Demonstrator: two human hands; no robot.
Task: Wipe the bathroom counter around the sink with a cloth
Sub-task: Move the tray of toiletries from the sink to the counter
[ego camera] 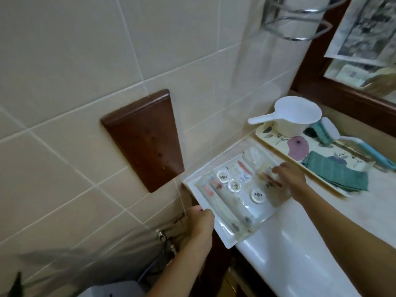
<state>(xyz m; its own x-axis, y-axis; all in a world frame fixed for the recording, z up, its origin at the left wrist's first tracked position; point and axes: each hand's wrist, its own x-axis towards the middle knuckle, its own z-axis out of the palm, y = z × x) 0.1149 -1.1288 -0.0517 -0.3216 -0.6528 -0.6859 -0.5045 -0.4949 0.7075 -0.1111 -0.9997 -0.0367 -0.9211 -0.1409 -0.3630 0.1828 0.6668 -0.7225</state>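
Note:
A white amenity tray (pixel 194 185) full of small wrapped toiletries sits at the counter's left end, overhanging the edge. My left hand (pixel 200 221) grips its near-left rim. My right hand (pixel 290 176) rests on the tray's far-right part, fingers closed on a small packet there. A folded green cloth (pixel 334 170) lies on a flowered tray (pixel 278 146) to the right, apart from both hands. The white sink rim (pixel 285 249) curves along the lower right. The pale counter (pixel 375 202) runs behind it.
A white plastic scoop (pixel 297 116) and a teal-and-white scrub brush (pixel 327 131) stand on the flowered tray. A brown wooden plaque (pixel 145 138) is fixed to the tiled wall. A chrome towel rack (pixel 300 20) hangs above. A pipe valve (pixel 162 234) sits below the counter's left edge.

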